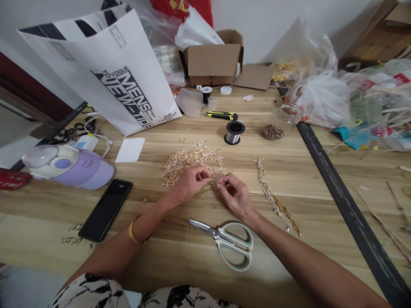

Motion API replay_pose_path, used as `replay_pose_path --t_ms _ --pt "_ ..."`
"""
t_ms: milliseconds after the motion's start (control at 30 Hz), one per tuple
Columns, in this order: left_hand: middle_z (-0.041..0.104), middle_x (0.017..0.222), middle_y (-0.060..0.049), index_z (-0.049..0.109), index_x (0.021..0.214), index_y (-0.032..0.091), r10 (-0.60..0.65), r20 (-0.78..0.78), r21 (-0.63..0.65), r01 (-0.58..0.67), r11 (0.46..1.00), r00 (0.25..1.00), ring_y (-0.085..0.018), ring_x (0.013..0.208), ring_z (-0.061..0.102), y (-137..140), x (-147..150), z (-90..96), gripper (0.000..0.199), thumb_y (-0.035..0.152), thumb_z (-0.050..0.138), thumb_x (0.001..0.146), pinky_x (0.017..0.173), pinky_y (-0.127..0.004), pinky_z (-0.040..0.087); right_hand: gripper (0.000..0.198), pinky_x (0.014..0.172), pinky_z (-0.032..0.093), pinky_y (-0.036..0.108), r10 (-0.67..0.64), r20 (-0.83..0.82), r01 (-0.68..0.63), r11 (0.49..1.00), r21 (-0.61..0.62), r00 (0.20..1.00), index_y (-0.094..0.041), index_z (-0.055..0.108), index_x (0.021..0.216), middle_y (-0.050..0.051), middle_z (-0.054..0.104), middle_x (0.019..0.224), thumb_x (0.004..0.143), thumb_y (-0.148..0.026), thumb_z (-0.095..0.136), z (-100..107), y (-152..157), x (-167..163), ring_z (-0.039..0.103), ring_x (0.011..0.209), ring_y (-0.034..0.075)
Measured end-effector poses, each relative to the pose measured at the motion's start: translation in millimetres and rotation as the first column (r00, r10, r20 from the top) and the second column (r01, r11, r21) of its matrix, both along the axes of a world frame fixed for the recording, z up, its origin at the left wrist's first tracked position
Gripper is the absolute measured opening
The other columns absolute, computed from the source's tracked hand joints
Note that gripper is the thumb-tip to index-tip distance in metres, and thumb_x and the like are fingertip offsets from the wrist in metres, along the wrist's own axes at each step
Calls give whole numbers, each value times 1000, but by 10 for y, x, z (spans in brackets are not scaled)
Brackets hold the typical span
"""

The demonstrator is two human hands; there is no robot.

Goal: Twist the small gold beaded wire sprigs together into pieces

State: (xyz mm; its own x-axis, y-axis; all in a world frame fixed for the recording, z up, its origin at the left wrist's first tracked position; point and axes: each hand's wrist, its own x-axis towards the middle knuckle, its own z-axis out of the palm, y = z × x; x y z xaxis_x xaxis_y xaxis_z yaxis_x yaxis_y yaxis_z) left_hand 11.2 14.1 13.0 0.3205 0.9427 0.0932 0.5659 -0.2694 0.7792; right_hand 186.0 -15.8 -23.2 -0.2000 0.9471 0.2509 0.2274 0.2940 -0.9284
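My left hand (193,182) and right hand (236,195), fingers curled nearly together; whether they pinch anything, I cannot tell. Gold-and-clear beads (188,159) lie heaped on the desk (154,261) by my left fingers: likely light, hard, slippery, best pinched singly.

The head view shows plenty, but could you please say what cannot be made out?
Head view:
What the bare left hand and right hand may pinch: too small, hands covering it.
Single pieces in the gold and white heap: too tiny.
Inside the brown cardboard box: mostly hidden by its front.
Red object: cut off by left edge.
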Motion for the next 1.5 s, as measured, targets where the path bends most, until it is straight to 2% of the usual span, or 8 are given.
replay_pose_path --t_ms 100,200,433,867,1067,1300,1500 --pt "67 71 -2 65 73 14 40 76 -108 -32 994 996 -12 66 59 -126 14 35 6 17 60 75 61 -22 46 11 50 38 22 8 17 -9 999 41 1000 -18 59 79 1 55 72 86 -26 54 2 -14 -5 48 59 11" --pt "67 70 -2 64 73 14 87 114 -155 -69 985 990 -12 64 59 -192 35 46 6 18 60 75 60 -23 46 10 50 39 23 14 39 -17 998 59 999 -19 58 80 1 55 73 86 -26 54 -2 -21 -6 49 59 11" --pt "65 68 -1 63 71 14 99 169 -137 -76 988 981 -12 63 58 -231 69 12 6 18 60 75 60 -23 46 10 53 41 25 16 56 -22 993 115 998 -19 57 80 2 56 73 87 -26 53 -18 -21 -4 51 62 13" --pt "64 67 -2 63 71 14 130 209 -146 -100 984 969 -12 63 56 -246 38 -92 6 18 61 75 59 -22 45 8 52 40 24 41 53 -47 991 126 998 -19 55 81 2 53 73 88 -23 52 -9 -25 -7 50 64 13" --pt "64 69 -2 64 72 14 153 203 -163 -120 979 967 -12 64 56 -260 26 -91 7 20 62 75 61 -23 45 5 53 41 24 41 91 -57 983 176 995 -19 55 84 2 53 74 88 -20 52 2 -43 -1 50 62 12" --pt "63 69 -2 63 72 13 136 227 -165 -100 981 964 -12 64 56 -285 42 -73 6 18 61 75 62 -22 44 3 53 39 24 43 135 -80 957 280 990 -19 54 86 1 51 73 87 -16 54 -19 -64 11 49 61 11" --pt "63 70 -2 63 73 13 115 250 -176 -72 982 961 -11 65 56 -304 46 -90 5 16 59 76 63 -22 44 6 56 40 25 37 141 -81 944 319 989 -19 54 86 1 52 73 87 -14 54 -32 -72 10 50 63 12"
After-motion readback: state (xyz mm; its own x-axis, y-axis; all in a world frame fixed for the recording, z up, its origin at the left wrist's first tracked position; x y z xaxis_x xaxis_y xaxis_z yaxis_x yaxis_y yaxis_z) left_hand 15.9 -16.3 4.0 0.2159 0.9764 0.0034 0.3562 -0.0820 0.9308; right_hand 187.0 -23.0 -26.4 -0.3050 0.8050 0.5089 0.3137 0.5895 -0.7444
